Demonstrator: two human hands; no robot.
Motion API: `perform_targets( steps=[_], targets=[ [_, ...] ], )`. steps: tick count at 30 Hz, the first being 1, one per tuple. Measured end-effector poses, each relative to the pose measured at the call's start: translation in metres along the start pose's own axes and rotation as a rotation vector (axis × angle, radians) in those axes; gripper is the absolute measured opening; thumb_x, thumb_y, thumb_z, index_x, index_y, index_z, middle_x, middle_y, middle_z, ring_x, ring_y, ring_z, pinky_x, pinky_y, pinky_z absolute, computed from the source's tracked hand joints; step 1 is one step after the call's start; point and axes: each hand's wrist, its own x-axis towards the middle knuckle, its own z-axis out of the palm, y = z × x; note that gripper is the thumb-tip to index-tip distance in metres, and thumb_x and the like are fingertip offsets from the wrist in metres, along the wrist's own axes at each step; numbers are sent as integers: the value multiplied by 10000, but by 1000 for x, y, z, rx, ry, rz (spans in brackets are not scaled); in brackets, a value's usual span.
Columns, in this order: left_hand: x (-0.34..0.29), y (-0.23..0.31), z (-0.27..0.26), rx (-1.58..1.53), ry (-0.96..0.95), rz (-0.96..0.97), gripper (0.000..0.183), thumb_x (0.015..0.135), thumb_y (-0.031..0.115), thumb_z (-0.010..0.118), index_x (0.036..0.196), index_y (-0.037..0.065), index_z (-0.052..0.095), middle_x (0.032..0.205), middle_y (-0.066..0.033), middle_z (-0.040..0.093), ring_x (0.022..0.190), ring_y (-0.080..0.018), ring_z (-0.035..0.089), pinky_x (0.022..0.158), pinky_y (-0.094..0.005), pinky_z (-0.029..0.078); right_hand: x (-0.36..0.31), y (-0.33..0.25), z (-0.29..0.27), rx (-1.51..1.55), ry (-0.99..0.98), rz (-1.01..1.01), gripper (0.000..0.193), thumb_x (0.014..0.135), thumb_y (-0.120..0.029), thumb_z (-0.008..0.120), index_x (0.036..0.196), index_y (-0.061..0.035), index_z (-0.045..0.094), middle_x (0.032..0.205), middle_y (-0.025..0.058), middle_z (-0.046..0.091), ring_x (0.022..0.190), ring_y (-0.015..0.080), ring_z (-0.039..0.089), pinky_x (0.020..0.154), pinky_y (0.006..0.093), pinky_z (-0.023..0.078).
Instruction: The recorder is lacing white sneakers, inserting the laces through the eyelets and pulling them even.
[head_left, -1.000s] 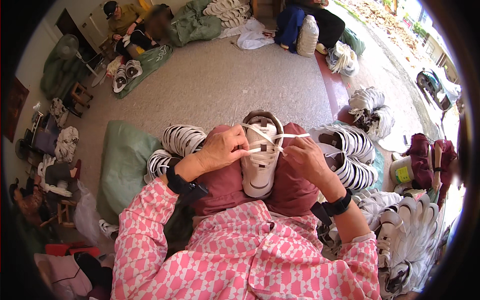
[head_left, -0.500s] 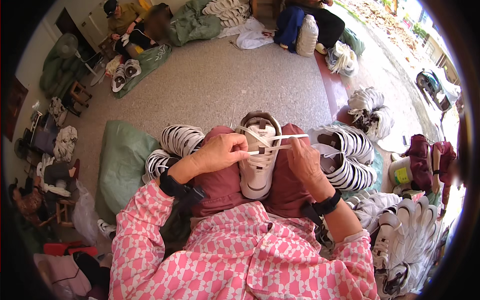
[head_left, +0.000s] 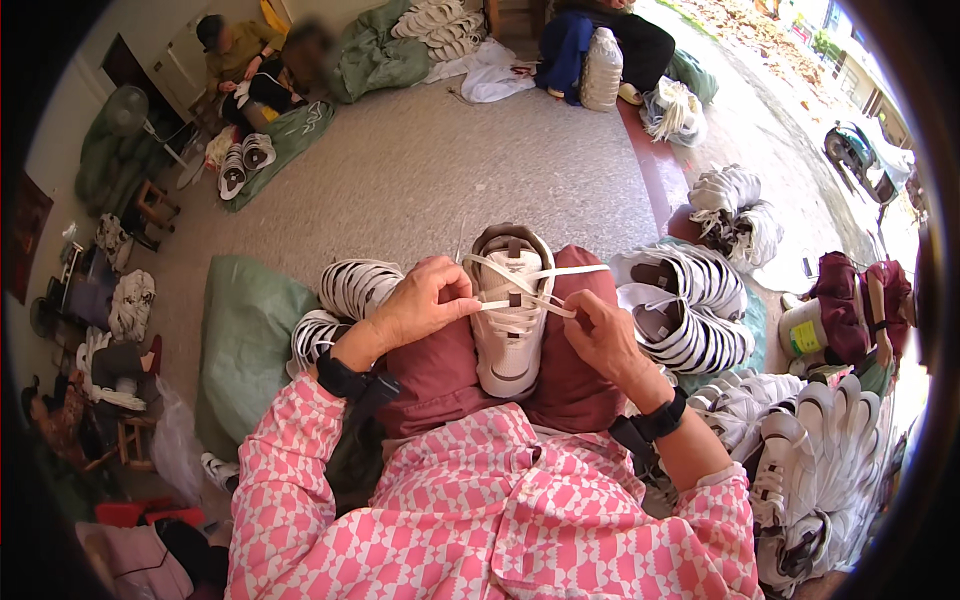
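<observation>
Shoe (head_left: 508, 358), toe at six o'clock; my left hand (head_left: 428, 303) (nine) and right hand (head_left: 602, 335) (three) pinching white lace (head_left: 494, 305); best pulled evenly.

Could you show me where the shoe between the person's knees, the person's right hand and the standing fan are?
Shoe (head_left: 509, 350): head view, on the pale upper toward the toe.
Right hand (head_left: 605, 331): head view, on the back of the hand.
Standing fan (head_left: 126, 110): head view, on its round head.
</observation>
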Motion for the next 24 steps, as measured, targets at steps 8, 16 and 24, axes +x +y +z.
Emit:
perform_targets(
  steps=[8, 16, 24],
  targets=[
    [41, 34, 33, 251, 170, 369, 162, 775, 156, 716, 922, 96, 686, 873, -48, 565, 873, -246, 568, 780, -360, 468, 4, 4, 5, -44, -3, -62, 102, 829, -148, 651, 864, -62, 609, 813, 97, 646, 682, 272, 656, 601, 374, 501],
    [59, 34, 48, 435, 53, 262, 134, 738, 171, 715, 832, 107, 645, 917, -36, 533, 962, -245, 523, 855, -380, 427, 10, 5, 6, -31, 12, -20, 117, 827, -156, 656, 857, -51, 613, 807, 97, 646, 712, 290, 653, 625, 378, 502],
    [56, 21, 34, 398, -17, 252, 103, 797, 149, 613, 785, 47, 606, 938, -77, 543, 949, -276, 518, 863, -405, 419, 15, 5, 5, 30, -38, -47, 151, 828, -187, 674, 865, -43, 646, 825, 106, 652, 723, 282, 655, 618, 373, 500]
  ],
)
